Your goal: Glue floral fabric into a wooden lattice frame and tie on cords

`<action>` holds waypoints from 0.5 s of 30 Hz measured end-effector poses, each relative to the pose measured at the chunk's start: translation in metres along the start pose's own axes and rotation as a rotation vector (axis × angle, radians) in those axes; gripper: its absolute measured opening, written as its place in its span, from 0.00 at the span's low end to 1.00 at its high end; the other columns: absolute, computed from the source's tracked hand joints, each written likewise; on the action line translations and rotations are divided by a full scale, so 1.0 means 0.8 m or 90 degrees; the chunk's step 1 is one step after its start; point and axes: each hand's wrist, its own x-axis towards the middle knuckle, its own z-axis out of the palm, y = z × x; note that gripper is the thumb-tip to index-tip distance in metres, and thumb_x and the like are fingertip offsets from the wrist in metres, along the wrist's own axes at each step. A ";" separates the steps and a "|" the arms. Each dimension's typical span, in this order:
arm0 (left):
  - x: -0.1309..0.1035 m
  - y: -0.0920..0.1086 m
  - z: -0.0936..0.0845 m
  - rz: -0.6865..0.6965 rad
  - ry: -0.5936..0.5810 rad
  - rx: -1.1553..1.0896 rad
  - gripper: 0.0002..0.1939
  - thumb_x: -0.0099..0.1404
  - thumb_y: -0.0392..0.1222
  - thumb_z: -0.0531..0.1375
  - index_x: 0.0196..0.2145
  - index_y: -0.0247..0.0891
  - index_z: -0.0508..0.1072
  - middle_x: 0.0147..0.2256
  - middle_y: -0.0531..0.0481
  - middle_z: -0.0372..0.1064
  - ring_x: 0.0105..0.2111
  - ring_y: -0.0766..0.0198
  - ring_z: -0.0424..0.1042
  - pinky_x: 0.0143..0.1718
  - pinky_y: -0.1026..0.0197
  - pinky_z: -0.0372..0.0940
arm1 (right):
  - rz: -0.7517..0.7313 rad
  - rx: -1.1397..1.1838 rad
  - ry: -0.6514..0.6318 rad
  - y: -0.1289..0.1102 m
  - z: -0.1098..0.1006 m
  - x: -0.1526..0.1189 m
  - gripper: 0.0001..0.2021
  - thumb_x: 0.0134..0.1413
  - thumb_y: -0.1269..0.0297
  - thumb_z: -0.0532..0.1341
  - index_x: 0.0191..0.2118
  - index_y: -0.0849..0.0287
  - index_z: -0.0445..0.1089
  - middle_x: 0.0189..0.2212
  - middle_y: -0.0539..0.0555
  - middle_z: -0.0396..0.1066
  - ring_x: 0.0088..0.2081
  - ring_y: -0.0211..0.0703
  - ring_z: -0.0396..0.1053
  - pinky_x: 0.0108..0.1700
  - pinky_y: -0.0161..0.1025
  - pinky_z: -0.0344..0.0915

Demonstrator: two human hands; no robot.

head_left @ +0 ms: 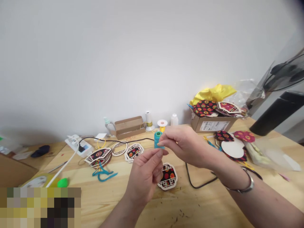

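Both hands (144, 172), pinched closed, nearly meet before the teal spool (157, 138), anything held too small to tell.

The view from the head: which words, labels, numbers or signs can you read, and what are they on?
No text is readable.
White label with barcodes on the cardboard box: print too small and blurred.
Blue-green thread spool: no writing visible.

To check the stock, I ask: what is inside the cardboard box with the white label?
Patterned pieces show at the top, one pale-framed, with yellow cloth behind them. What lies deeper is hidden by them and the box's front wall.
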 end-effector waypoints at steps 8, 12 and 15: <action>-0.004 -0.037 -0.032 0.109 0.106 0.152 0.13 0.54 0.47 0.66 0.32 0.33 0.79 0.15 0.59 0.52 0.17 0.74 0.50 0.17 0.68 0.45 | 0.234 -0.181 0.028 0.027 0.011 -0.090 0.16 0.63 0.62 0.50 0.25 0.57 0.66 0.24 0.53 0.70 0.27 0.42 0.67 0.29 0.37 0.60; 0.003 -0.045 -0.042 0.148 0.154 0.202 0.15 0.53 0.48 0.66 0.33 0.33 0.79 0.16 0.58 0.53 0.17 0.71 0.52 0.19 0.65 0.48 | 0.379 -0.302 0.002 0.064 -0.011 -0.176 0.13 0.60 0.66 0.50 0.32 0.59 0.71 0.31 0.62 0.74 0.31 0.54 0.72 0.32 0.45 0.66; 0.008 -0.048 -0.044 0.151 0.168 0.217 0.16 0.52 0.49 0.66 0.33 0.33 0.78 0.16 0.58 0.54 0.17 0.71 0.52 0.19 0.65 0.48 | 0.493 -0.366 -0.055 0.096 -0.031 -0.249 0.15 0.56 0.71 0.49 0.38 0.63 0.73 0.38 0.67 0.75 0.38 0.59 0.74 0.37 0.48 0.69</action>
